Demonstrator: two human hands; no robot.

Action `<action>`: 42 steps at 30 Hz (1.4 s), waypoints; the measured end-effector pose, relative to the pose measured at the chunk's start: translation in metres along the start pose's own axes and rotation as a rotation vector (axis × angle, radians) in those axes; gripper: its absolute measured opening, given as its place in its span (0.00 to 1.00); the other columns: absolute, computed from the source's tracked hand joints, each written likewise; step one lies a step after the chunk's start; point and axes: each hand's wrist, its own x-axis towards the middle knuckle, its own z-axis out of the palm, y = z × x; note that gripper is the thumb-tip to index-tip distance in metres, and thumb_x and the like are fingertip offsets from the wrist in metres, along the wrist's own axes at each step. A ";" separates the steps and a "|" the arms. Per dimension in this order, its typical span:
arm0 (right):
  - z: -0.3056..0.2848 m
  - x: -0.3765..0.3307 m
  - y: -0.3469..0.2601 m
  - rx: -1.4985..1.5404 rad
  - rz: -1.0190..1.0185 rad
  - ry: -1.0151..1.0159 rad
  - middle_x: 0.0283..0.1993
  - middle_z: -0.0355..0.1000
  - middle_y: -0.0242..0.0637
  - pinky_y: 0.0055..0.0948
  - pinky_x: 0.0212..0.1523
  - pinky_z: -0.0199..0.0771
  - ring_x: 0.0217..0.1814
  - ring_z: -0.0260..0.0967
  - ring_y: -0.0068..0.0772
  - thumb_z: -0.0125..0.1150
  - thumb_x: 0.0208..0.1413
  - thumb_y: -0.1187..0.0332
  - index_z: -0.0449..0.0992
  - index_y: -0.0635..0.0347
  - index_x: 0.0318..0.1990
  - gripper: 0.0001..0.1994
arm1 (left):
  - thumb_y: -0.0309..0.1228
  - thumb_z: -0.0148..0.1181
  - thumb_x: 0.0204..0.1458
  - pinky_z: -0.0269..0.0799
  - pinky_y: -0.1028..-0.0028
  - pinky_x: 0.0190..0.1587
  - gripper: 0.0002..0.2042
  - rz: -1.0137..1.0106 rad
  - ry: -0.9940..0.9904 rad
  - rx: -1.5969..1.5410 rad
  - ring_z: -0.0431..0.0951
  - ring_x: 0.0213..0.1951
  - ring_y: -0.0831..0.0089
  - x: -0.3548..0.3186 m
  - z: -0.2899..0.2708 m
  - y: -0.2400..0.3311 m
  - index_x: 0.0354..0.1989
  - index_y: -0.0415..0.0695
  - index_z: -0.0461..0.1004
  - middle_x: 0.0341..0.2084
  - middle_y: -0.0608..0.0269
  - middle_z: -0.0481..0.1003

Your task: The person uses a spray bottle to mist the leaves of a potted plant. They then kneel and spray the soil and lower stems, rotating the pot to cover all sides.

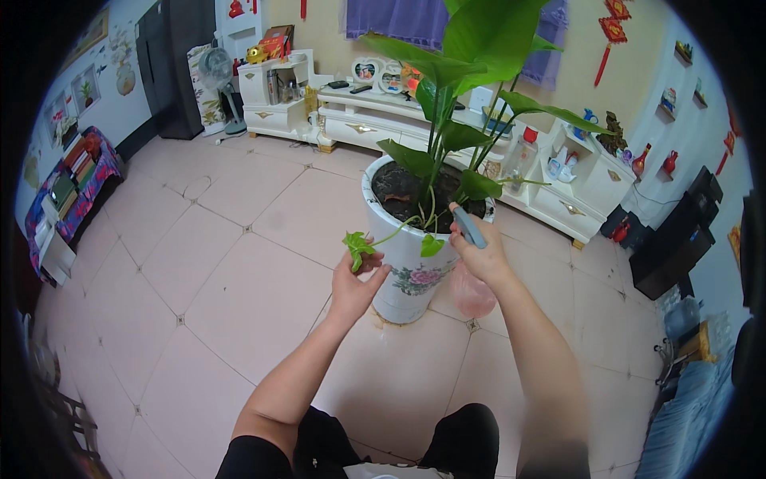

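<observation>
A tall white planter (403, 283) with a painted pink flower stands on the floor in front of me, holding dark soil and a big broad-leaved plant (487, 40). My left hand (355, 283) is left of the pot, holding the leafy end of a thin trailing vine (358, 246) whose stem runs back over the rim. The thumb stands a little away from the leaves; the fingers are partly behind them. My right hand (485, 254) grips a spray bottle (474, 294) with a grey head and a see-through pink body, its head pointing toward the plant over the pot's right rim.
Behind the pot runs a long white cabinet (359, 132) carrying photo frames, ornaments and a bottle with a red cap (523, 152). A standing fan (219, 76) is at the far left. Black speakers (686, 231) stand to the right. Pale tiles (231, 279) cover the floor.
</observation>
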 end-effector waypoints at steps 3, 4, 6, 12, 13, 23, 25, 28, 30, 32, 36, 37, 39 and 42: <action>-0.002 -0.013 -0.018 -0.008 -0.058 0.036 0.35 0.75 0.40 0.31 0.41 0.72 0.38 0.74 0.34 0.56 0.52 0.70 0.74 0.60 0.50 0.16 | 0.21 0.62 0.50 0.71 0.80 0.42 0.17 0.057 0.022 0.029 0.74 0.36 0.82 0.023 0.001 0.044 0.50 0.37 0.71 0.32 0.65 0.75; -0.001 -0.016 -0.016 0.047 -0.100 0.042 0.36 0.75 0.40 0.31 0.41 0.72 0.39 0.74 0.34 0.56 0.52 0.70 0.73 0.59 0.52 0.17 | 0.21 0.62 0.50 0.70 0.80 0.41 0.17 0.068 0.022 0.058 0.74 0.36 0.82 0.032 0.001 0.052 0.50 0.37 0.71 0.31 0.66 0.75; 0.003 -0.021 -0.012 0.158 -0.185 0.058 0.37 0.74 0.40 0.31 0.42 0.72 0.39 0.74 0.33 0.55 0.53 0.71 0.71 0.57 0.55 0.20 | 0.20 0.61 0.50 0.70 0.80 0.40 0.13 0.063 0.007 -0.040 0.73 0.35 0.83 0.050 0.000 0.053 0.45 0.36 0.74 0.31 0.67 0.76; 0.007 -0.037 -0.046 0.176 -0.237 0.013 0.35 0.74 0.41 0.32 0.41 0.72 0.39 0.74 0.36 0.55 0.54 0.72 0.72 0.61 0.48 0.13 | 0.18 0.58 0.51 0.70 0.78 0.39 0.07 0.021 -0.055 -0.201 0.74 0.34 0.79 0.090 0.004 0.070 0.39 0.36 0.76 0.31 0.65 0.77; 0.008 -0.038 -0.049 0.145 -0.239 0.007 0.35 0.73 0.42 0.33 0.40 0.71 0.38 0.73 0.38 0.55 0.54 0.72 0.72 0.62 0.46 0.12 | 0.20 0.57 0.52 0.70 0.78 0.40 0.07 0.023 -0.065 -0.209 0.74 0.32 0.77 0.092 0.005 0.069 0.39 0.36 0.76 0.31 0.65 0.77; -0.006 -0.017 -0.008 -0.097 -0.158 -0.024 0.31 0.73 0.42 0.34 0.37 0.70 0.33 0.71 0.42 0.55 0.50 0.72 0.72 0.63 0.38 0.08 | 0.27 0.54 0.57 0.69 0.80 0.40 0.10 -0.227 0.066 -0.293 0.73 0.33 0.79 0.052 -0.025 0.056 0.45 0.38 0.74 0.33 0.63 0.76; -0.011 -0.009 -0.005 -0.144 -0.121 -0.066 0.30 0.73 0.38 0.31 0.37 0.70 0.32 0.70 0.35 0.55 0.50 0.72 0.72 0.63 0.37 0.08 | 0.27 0.55 0.56 0.70 0.80 0.40 0.11 -0.283 0.073 -0.281 0.73 0.34 0.79 0.038 -0.037 0.048 0.47 0.38 0.73 0.34 0.63 0.76; -0.015 -0.005 -0.007 -0.142 -0.063 -0.097 0.27 0.71 0.37 0.31 0.35 0.69 0.30 0.69 0.32 0.55 0.49 0.72 0.72 0.63 0.34 0.06 | 0.27 0.58 0.55 0.70 0.77 0.41 0.13 -0.321 0.036 -0.246 0.74 0.36 0.77 0.013 -0.057 0.026 0.48 0.37 0.71 0.36 0.62 0.76; -0.017 -0.007 -0.013 -0.126 -0.046 -0.104 0.26 0.69 0.37 0.30 0.35 0.69 0.29 0.68 0.30 0.56 0.49 0.73 0.72 0.63 0.34 0.05 | 0.25 0.58 0.55 0.70 0.78 0.41 0.14 -0.311 0.014 -0.217 0.73 0.35 0.78 -0.007 -0.069 0.008 0.49 0.37 0.70 0.35 0.63 0.76; -0.016 -0.010 -0.006 -0.070 -0.087 -0.097 0.29 0.72 0.45 0.35 0.37 0.71 0.32 0.71 0.42 0.56 0.50 0.70 0.73 0.62 0.35 0.07 | 0.24 0.57 0.55 0.69 0.78 0.41 0.13 -0.386 0.002 -0.165 0.72 0.34 0.78 -0.030 -0.073 -0.008 0.49 0.36 0.70 0.34 0.64 0.75; -0.010 -0.017 0.000 -0.043 0.022 -0.140 0.31 0.74 0.47 0.38 0.38 0.71 0.35 0.73 0.48 0.55 0.51 0.70 0.74 0.61 0.36 0.07 | 0.18 0.54 0.53 0.69 0.79 0.38 0.13 -0.601 -0.032 -0.051 0.72 0.34 0.79 -0.085 -0.083 -0.053 0.48 0.36 0.70 0.33 0.64 0.74; -0.008 -0.016 -0.004 -0.045 0.034 -0.134 0.31 0.74 0.47 0.37 0.38 0.71 0.36 0.73 0.49 0.54 0.52 0.71 0.73 0.61 0.35 0.06 | 0.20 0.55 0.52 0.69 0.77 0.38 0.14 -0.616 -0.038 -0.046 0.74 0.34 0.77 -0.101 -0.087 -0.066 0.48 0.40 0.71 0.33 0.65 0.75; -0.008 -0.013 -0.008 0.021 -0.111 -0.101 0.28 0.72 0.39 0.32 0.36 0.71 0.31 0.71 0.36 0.54 0.52 0.74 0.71 0.64 0.36 0.05 | 0.16 0.55 0.49 0.70 0.77 0.39 0.16 -0.602 -0.103 0.032 0.74 0.35 0.76 -0.128 -0.084 -0.088 0.48 0.39 0.70 0.34 0.64 0.74; -0.011 -0.011 -0.020 -0.037 -0.085 -0.125 0.29 0.72 0.38 0.30 0.36 0.71 0.30 0.71 0.32 0.54 0.52 0.75 0.71 0.65 0.38 0.06 | 0.16 0.58 0.49 0.70 0.78 0.41 0.17 -0.671 -0.229 0.151 0.73 0.37 0.78 -0.155 -0.062 -0.063 0.49 0.40 0.69 0.36 0.64 0.73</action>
